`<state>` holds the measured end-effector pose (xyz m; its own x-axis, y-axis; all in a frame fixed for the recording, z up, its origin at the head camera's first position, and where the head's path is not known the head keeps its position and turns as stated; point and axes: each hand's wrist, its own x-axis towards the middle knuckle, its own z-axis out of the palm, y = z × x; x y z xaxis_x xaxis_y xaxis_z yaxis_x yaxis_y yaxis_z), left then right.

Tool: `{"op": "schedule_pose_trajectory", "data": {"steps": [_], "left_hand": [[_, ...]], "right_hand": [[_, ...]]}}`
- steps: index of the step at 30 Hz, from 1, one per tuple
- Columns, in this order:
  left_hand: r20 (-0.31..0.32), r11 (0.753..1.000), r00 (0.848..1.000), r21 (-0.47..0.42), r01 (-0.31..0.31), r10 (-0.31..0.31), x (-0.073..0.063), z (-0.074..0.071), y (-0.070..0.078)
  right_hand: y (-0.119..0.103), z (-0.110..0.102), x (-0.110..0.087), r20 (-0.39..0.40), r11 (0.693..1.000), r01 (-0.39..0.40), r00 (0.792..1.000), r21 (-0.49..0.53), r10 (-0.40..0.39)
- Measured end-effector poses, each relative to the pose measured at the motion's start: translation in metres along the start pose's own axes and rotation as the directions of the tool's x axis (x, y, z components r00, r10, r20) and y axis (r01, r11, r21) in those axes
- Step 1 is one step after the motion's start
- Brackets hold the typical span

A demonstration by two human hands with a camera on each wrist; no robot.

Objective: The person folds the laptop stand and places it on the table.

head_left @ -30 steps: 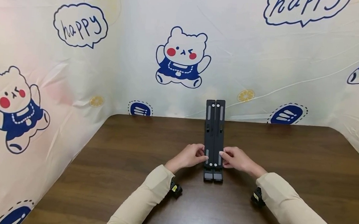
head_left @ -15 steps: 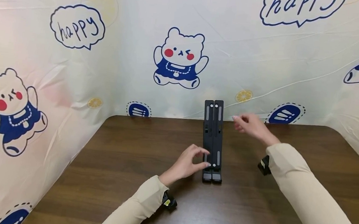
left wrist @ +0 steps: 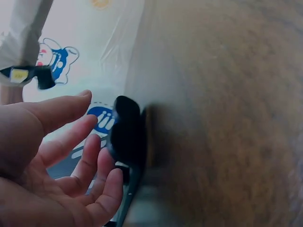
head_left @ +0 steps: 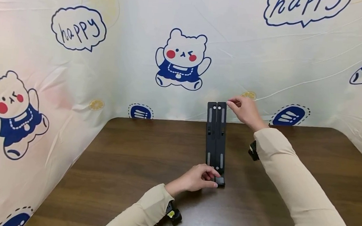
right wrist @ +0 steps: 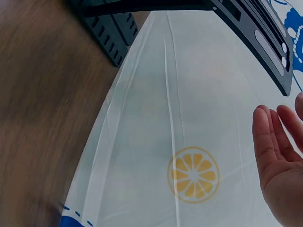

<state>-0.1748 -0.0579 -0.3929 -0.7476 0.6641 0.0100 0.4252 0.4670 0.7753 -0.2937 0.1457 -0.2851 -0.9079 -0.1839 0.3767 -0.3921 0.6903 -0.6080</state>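
Observation:
A black folding laptop stand [head_left: 215, 143], its two bars side by side, stands raised and sloping on the table. Its front lip [head_left: 219, 181] is partly covered by my left hand [head_left: 197, 178] in the head view. In the left wrist view that hand [left wrist: 61, 156] has loosely bent fingers spread beside the dark end of the stand [left wrist: 129, 130]; whether the fingertips touch it is unclear. Up at the stand's top right corner is my right hand [head_left: 245, 109]. The right wrist view has this hand [right wrist: 279, 161] with extended fingers, a small gap below the stand's upper end [right wrist: 270, 42].
The stand rests on a brown wooden table [head_left: 140, 148]. Behind and to the left hangs a pale printed cloth [head_left: 125, 53] that meets the table's back edge. The stand's ridged base [right wrist: 111, 35] shows in the right wrist view.
Both hands have left the stand's lower sides. My right hand has risen to the top right corner, swinging out and back in. My left hand has shifted down toward the front lip.

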Motion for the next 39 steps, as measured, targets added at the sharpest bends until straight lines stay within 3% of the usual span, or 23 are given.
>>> {"op": "schedule_pose_trajectory", "data": {"steps": [9, 19, 28, 39], "left_hand": [[0.059, 0.999, 0.998, 0.052, 0.005, -0.008, 0.005, 0.002, -0.002], [0.050, 0.988, 0.998, 0.145, -0.050, 0.043, 0.011, 0.007, -0.009], [0.057, 0.986, 0.998, 0.162, -0.036, 0.027, 0.013, 0.007, -0.008], [0.064, 0.980, 0.998, 0.197, -0.027, 0.015, 0.013, 0.006, -0.005]], "right_hand": [[-0.009, 0.010, 0.015, 0.045, 0.982, -0.113, 0.993, 0.153, 0.108], [-0.009, 0.022, 0.021, 0.039, 0.956, -0.184, 0.983, 0.227, 0.180], [-0.007, 0.028, 0.020, -0.011, 0.969, -0.127, 0.991, 0.212, 0.132], [-0.003, 0.029, 0.020, -0.003, 0.969, -0.098, 0.995, 0.229, 0.101]]}}
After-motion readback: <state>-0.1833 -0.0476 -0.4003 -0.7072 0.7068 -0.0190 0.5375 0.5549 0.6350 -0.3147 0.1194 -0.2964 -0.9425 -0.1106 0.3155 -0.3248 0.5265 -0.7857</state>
